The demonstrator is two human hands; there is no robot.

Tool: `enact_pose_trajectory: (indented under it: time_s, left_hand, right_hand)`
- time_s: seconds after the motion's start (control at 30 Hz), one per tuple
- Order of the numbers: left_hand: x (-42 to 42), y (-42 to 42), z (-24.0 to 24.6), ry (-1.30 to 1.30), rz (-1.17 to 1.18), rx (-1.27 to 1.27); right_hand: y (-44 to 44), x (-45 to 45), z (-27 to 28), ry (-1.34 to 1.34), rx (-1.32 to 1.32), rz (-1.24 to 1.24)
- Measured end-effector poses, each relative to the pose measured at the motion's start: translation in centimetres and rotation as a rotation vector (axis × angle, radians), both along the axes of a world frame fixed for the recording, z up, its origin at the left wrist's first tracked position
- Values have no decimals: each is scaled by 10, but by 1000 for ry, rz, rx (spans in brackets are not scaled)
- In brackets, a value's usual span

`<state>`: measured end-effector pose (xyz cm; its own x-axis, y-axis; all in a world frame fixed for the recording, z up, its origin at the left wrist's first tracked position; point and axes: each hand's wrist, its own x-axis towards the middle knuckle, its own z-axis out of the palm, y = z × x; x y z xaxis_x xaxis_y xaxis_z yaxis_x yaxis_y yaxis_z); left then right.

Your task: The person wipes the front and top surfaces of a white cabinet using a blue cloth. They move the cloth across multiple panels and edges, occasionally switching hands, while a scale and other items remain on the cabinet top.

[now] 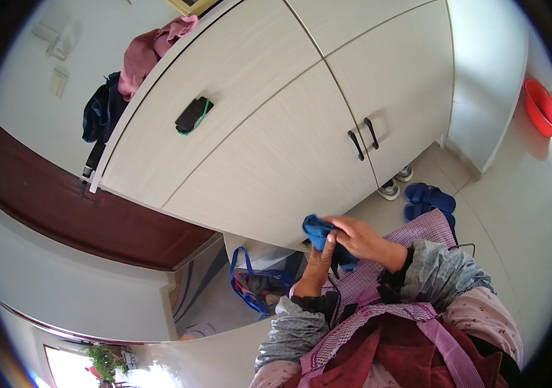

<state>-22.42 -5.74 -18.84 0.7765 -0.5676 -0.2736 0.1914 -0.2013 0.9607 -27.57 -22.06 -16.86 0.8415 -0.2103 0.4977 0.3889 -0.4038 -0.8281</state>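
Both hands meet in front of a pink checked apron (412, 230), holding a crumpled blue cloth (316, 232). My right hand (356, 238) comes from the right, its fingers closed on the cloth's upper part. Just below and to the left, my left hand (322, 262) grips the same cloth with its thumb pointing up. Part of the cloth hangs down beneath the right hand. Its exact kind cannot be told. Behind the hands stands a pale wooden cabinet (266, 179) with black door handles (356, 145).
Blue slippers (429, 196) and sneakers (389, 189) lie by the cabinet's foot. A blue-handled bag (256, 286) stands at lower left. Pink (142, 58) and dark clothes (103, 111) hang over the cabinet's edge. A black device (193, 115) is on the cabinet; a red basin (543, 107) is far right.
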Motion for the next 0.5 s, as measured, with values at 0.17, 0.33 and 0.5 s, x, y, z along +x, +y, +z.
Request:
enact_pose_trajectory:
  time_s: [0.17,0.33,0.5]
  left_hand:
    - [-4,9,15,369,149,-356]
    - [0,-5,35,458,159,-586]
    - [5,-12,43,187,38,-241]
  right_hand:
    - [-7,-12,3,168,308,222]
    - [-1,-14,-9,240,-50,105]
    - [7,4,-46,161,379,42]
